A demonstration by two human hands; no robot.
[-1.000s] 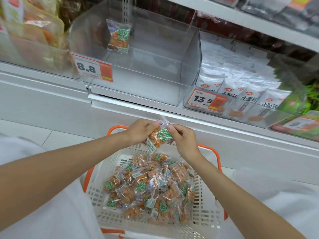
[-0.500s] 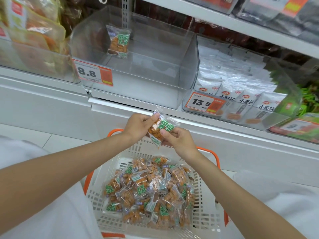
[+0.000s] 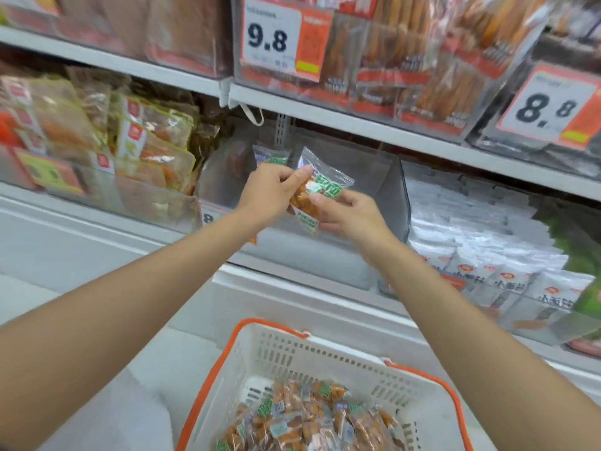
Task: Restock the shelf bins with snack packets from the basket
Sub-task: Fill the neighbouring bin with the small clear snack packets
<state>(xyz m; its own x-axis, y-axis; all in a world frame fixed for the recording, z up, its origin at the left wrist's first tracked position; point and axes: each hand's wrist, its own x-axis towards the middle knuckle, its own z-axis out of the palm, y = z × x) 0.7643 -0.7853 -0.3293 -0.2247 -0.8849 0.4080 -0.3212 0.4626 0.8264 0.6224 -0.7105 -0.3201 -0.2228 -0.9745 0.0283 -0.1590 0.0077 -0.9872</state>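
Our left hand (image 3: 270, 190) and right hand (image 3: 353, 218) now pinch the clear orange-filled snack packet (image 3: 325, 190) up at the clear plastic shelf bin (image 3: 385, 183), no longer over the white orange-rimmed basket (image 3: 292, 356); placing looks next.

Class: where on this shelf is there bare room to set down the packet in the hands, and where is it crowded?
Bare: the clear bin between the yellow-edged packs and the white packets; one lone packet stands at its back. Left hand and right hand pinch the held packet before it. Crowded: both neighbouring bins and the near end of the basket.
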